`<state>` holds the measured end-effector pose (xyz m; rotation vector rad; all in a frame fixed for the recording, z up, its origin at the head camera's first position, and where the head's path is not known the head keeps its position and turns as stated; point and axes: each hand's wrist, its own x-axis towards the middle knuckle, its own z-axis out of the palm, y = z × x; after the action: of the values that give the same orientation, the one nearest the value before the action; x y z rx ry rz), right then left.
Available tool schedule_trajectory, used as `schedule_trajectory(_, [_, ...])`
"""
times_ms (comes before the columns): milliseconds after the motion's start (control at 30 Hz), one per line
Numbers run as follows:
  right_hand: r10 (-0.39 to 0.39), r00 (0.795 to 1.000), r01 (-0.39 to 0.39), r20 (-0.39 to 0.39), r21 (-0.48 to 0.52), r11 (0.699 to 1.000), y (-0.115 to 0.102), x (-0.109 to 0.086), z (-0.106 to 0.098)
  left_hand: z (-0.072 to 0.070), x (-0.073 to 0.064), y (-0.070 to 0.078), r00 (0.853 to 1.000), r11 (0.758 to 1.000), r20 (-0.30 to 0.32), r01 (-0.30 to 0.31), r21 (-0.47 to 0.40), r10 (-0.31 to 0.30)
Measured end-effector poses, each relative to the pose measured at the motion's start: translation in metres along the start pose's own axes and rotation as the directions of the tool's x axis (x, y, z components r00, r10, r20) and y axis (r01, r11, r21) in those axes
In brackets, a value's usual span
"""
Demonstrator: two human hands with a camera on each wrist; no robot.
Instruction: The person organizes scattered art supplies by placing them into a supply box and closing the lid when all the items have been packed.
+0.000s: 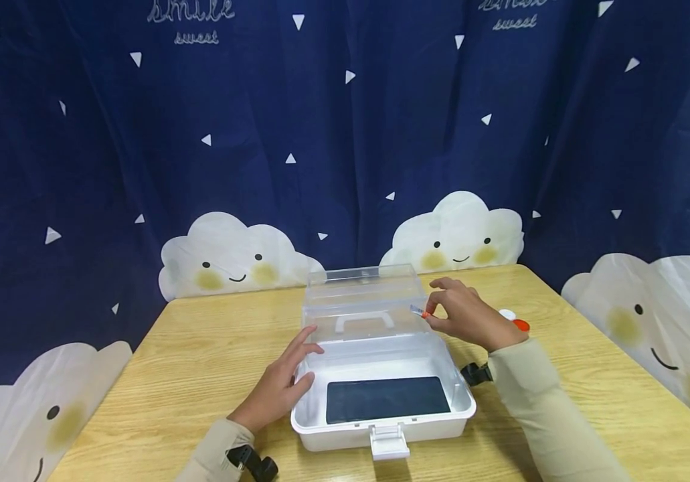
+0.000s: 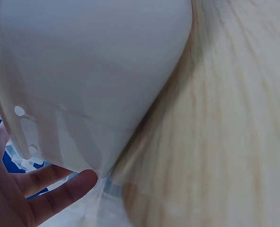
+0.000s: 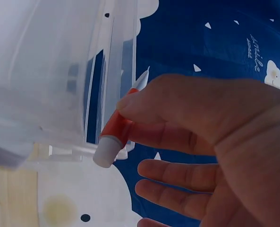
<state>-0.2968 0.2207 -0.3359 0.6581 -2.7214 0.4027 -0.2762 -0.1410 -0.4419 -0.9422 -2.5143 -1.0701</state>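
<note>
A white plastic box [image 1: 375, 358] stands on the table with its clear lid [image 1: 364, 293] swung back. On its floor lies a flat dark rectangle [image 1: 388, 399]. My left hand [image 1: 278, 385] rests on the box's left rim, thumb over the edge; in the left wrist view two extended fingers [image 2: 64, 193] touch the outer wall near its corner. Above the lid's right side, my right hand [image 1: 468, 314] pinches a small orange tube [image 3: 115, 127] between thumb and index finger. The tube has a white cap and a pale flattened end. My other right fingers are spread loosely.
A white round object [image 1: 507, 314] and a red one [image 1: 521, 325] lie beyond my right wrist. The front latch [image 1: 389, 442] hangs down from the box. Behind the wooden table [image 1: 224, 341] hangs a dark blue curtain [image 1: 248, 181] with clouds.
</note>
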Motion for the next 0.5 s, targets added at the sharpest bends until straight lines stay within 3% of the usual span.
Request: schedule_trajectory(500, [0.005,0.996,-0.004,0.09,-0.013,1.0,-0.018,0.003,0.007,-0.001,0.0,-0.001,1.0,1.0,0.014,0.002,-0.023,-0.002])
